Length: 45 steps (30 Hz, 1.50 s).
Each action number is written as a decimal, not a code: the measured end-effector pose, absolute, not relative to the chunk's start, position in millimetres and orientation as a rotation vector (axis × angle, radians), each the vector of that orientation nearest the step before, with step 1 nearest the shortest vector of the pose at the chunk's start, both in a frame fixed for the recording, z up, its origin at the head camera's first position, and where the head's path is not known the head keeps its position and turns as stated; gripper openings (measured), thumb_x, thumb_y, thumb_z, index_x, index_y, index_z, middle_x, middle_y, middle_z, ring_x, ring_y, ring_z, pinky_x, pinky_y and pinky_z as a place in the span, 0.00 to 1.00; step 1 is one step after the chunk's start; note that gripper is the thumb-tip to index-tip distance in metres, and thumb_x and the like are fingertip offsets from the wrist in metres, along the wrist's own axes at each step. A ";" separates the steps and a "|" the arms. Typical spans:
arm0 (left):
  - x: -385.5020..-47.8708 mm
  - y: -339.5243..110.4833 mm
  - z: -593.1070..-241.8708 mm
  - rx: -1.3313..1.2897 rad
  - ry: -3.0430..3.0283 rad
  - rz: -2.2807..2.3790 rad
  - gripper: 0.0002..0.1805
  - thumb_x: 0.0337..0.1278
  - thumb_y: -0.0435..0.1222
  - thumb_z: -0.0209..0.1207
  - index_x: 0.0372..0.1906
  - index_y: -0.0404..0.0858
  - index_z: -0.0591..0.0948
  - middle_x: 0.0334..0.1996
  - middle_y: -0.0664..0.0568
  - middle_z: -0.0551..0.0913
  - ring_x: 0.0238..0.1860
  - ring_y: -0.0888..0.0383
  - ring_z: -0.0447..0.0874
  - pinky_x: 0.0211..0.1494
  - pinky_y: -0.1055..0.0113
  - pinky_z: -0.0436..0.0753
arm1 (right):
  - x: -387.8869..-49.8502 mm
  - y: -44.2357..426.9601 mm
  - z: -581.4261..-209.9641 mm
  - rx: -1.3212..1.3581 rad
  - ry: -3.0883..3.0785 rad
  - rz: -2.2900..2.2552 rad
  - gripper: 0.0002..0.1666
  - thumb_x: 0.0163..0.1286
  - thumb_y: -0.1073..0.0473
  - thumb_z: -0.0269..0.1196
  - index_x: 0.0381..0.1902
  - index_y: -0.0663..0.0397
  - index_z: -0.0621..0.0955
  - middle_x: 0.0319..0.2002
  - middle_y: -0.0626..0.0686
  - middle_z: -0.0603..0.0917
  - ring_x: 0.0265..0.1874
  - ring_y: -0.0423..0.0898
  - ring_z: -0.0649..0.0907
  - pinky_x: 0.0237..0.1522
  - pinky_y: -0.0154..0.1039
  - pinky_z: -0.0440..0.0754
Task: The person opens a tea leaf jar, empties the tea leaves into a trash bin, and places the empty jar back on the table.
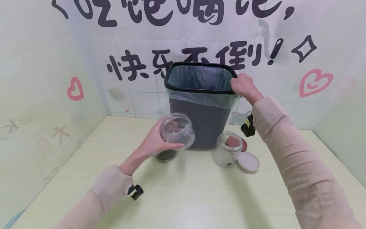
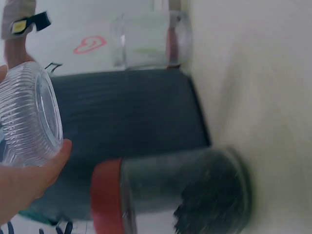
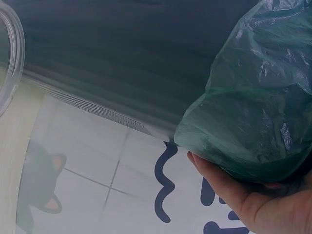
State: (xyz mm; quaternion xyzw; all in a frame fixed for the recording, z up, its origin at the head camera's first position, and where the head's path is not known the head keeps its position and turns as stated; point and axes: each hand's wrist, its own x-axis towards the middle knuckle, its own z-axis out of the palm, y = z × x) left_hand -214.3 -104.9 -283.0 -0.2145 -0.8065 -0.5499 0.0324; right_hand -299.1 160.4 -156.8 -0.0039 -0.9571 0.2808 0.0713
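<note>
While the right hand (image 1: 243, 84) grips the bin (image 1: 197, 124) near the table's (image 1: 183, 197) back edge, the left hand (image 1: 155, 139) holds the clear jar (image 1: 181, 135) above the table, probably light, hard, slippery and breakable, so best hugged around its sides.

- The head camera looks forward and down from above at the left hand (image 1: 151, 140) and right hand (image 1: 243, 84), with the table (image 1: 177, 197), bin (image 1: 200, 124) and wall (image 1: 286, 25) all in this widest view.
- The left wrist camera sits low and close, facing the bin; its picture is turned sideways, the table along the right and the held jar (image 2: 31, 114) at the left edge.
- The right wrist camera is close against the bin, also turned: table at left, liner (image 3: 253, 117) at right, wall below.
- All three views share the bin; head and left wrist share the standing jar (image 1: 227, 156).
</note>
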 end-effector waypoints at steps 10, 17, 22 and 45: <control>-213.1 -67.3 -324.1 -0.601 -2.588 -1.625 0.44 0.20 0.37 0.75 0.54 0.40 0.68 0.49 0.51 0.74 0.51 0.55 0.71 0.55 0.57 0.69 | -299.9 160.7 -156.8 -0.032 -2.882 0.850 0.18 0.63 0.59 0.35 0.38 0.69 0.67 0.39 0.62 0.69 0.39 0.58 0.71 0.38 0.43 0.68; -218.1 -55.3 -344.5 -0.536 -2.704 -1.481 0.45 0.17 0.38 0.75 0.53 0.37 0.69 0.46 0.49 0.76 0.48 0.52 0.73 0.50 0.58 0.72 | -300.7 159.9 -157.7 -0.064 -2.878 0.876 0.18 0.64 0.60 0.35 0.39 0.68 0.67 0.40 0.62 0.69 0.39 0.57 0.70 0.36 0.41 0.68; -222.4 -47.7 -352.9 -0.521 -2.759 -1.387 0.45 0.15 0.38 0.76 0.53 0.36 0.70 0.44 0.48 0.77 0.46 0.50 0.74 0.49 0.58 0.72 | -300.4 160.3 -158.2 -0.077 -2.873 0.893 0.16 0.64 0.60 0.35 0.36 0.66 0.66 0.38 0.61 0.68 0.38 0.56 0.70 0.33 0.40 0.67; -230.5 -18.4 -367.7 -0.488 -2.905 -1.253 0.49 0.12 0.35 0.76 0.54 0.32 0.67 0.47 0.40 0.75 0.50 0.41 0.71 0.52 0.56 0.71 | -301.8 160.0 -160.2 -0.085 -2.850 0.911 0.16 0.65 0.59 0.34 0.32 0.63 0.67 0.35 0.59 0.68 0.37 0.56 0.71 0.33 0.39 0.66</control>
